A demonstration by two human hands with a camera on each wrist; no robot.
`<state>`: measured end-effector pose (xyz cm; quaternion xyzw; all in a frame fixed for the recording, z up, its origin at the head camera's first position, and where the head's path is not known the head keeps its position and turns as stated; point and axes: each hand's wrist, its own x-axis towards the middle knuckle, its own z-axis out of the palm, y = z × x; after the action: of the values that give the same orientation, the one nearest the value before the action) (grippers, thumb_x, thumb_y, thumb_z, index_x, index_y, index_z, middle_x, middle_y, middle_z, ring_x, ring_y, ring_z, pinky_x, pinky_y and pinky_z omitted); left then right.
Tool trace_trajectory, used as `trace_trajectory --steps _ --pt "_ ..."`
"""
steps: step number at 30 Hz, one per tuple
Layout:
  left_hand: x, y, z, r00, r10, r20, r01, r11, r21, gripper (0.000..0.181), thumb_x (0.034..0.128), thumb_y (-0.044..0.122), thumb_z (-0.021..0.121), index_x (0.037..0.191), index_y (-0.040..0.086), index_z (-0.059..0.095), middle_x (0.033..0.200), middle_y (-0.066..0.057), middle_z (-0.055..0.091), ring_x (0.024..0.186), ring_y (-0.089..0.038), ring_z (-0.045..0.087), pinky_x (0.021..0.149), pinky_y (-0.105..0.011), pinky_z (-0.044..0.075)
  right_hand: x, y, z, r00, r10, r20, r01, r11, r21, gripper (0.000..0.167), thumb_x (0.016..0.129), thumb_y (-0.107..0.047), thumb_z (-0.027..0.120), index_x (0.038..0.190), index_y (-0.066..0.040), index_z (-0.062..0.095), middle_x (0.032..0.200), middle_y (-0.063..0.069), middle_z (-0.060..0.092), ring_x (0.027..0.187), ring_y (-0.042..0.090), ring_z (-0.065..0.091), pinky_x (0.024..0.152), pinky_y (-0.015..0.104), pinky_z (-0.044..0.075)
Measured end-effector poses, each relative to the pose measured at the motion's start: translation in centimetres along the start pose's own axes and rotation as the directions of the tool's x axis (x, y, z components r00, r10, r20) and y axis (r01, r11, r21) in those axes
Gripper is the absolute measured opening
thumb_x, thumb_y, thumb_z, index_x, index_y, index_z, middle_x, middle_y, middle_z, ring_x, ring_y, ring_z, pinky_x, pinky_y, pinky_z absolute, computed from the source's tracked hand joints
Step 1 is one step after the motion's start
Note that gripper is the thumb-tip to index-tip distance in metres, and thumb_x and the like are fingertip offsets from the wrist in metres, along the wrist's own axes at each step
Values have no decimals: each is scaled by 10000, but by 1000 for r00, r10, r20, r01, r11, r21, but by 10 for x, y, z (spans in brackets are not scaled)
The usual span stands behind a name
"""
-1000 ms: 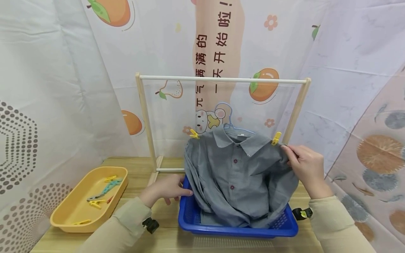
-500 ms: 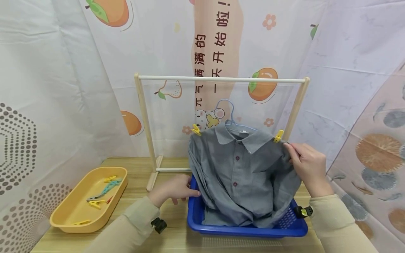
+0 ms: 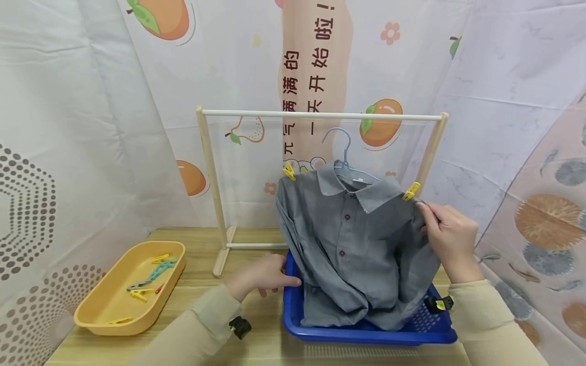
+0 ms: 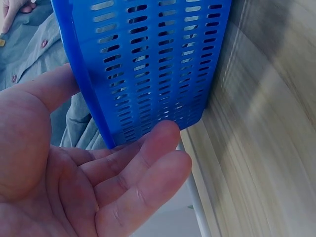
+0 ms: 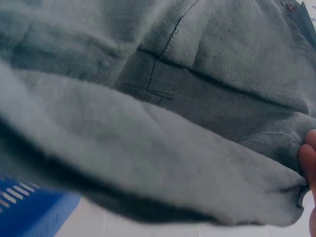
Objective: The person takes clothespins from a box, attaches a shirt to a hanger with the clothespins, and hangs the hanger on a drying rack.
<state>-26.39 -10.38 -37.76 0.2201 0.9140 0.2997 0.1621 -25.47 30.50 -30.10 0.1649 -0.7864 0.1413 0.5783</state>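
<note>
Some fingers of the right hand (image 3: 450,236) pinch a gray shirt (image 3: 361,244) at one shoulder; the left hand (image 3: 264,276), fingers loosely extended, touches a blue basket (image 3: 375,336). The shirt, on its hanger (image 3: 345,156), sits partly inside; lifting seems underway, needing steady upward support next.

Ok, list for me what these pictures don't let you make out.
- Arms of the hanger: head view, mostly hidden inside the gray shirt.
- Floor of the blue basket: head view, covered by the shirt.
- Any writing on the collar label: head view, too small.
- Back of the left hand: head view, blurred.
- Most of the right hand: right wrist view, cut off by the right edge.
</note>
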Motion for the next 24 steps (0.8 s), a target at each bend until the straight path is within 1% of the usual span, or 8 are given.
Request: trace_trajectory --steps 6,10,13,15,17,19,21,24 --pt "3 3 4 1000 23 -1 -23 1000 8 360 896 464 745 873 126 624 668 -98 649 630 -319 691 456 -448 569 -1 4 1 1000 8 17 -7 1000 -16 243 953 -178 724 797 3 767 638 112 672 544 261 639 522 419 462" --pt "3 3 5 999 31 -8 -31 999 9 363 899 465 742 860 124 624 646 -87 637 639 -337 692 446 -443 565 -1 6 3 1000 24 -20 -24 1000 -5 181 910 -146 764 799 -4 777 632 108 671 528 270 631 524 387 446" --pt "3 2 6 1000 30 -10 -30 1000 4 368 903 470 741 871 123 624 640 -79 631 644 -336 691 434 -423 559 1 8 5 997 40 -61 -39 999 5 119 865 -111 800 808 -6 791 626 112 672 506 287 624 532 298 424" --pt "3 1 6 1000 25 -9 -25 1000 2 377 903 472 743 878 116 624 642 -76 630 638 -324 688 430 -415 557 1 10 6 996 51 -73 -51 999 6 99 849 -93 810 815 -1 794 630 126 674 501 300 620 548 220 400" --pt "3 1 7 1000 21 -9 -21 1000 2 387 903 476 744 883 109 621 645 -72 629 629 -309 684 428 -410 555 1 13 6 995 68 -74 -68 998 7 94 848 -85 811 819 3 793 642 139 680 504 307 620 571 151 364" --pt "3 1 7 1000 20 -9 -20 1000 2 395 902 480 745 887 105 621 649 -71 629 625 -301 683 437 -424 560 0 16 6 994 82 -66 -82 997 3 101 857 -89 806 822 4 791 653 147 685 508 306 619 577 115 338" --pt "3 1 7 1000 24 -12 -24 1000 3 396 901 484 746 890 108 621 647 -69 630 624 -302 685 433 -423 558 -1 18 5 994 91 -55 -91 996 0 111 870 -98 798 822 2 790 653 144 685 506 300 615 570 105 330" --pt "3 1 7 999 31 -18 -31 1000 5 391 898 485 749 890 117 618 642 -62 626 632 -317 691 424 -418 554 -1 23 3 996 84 -38 -85 996 -16 144 903 -128 777 833 -2 793 660 136 690 511 289 621 550 152 364"
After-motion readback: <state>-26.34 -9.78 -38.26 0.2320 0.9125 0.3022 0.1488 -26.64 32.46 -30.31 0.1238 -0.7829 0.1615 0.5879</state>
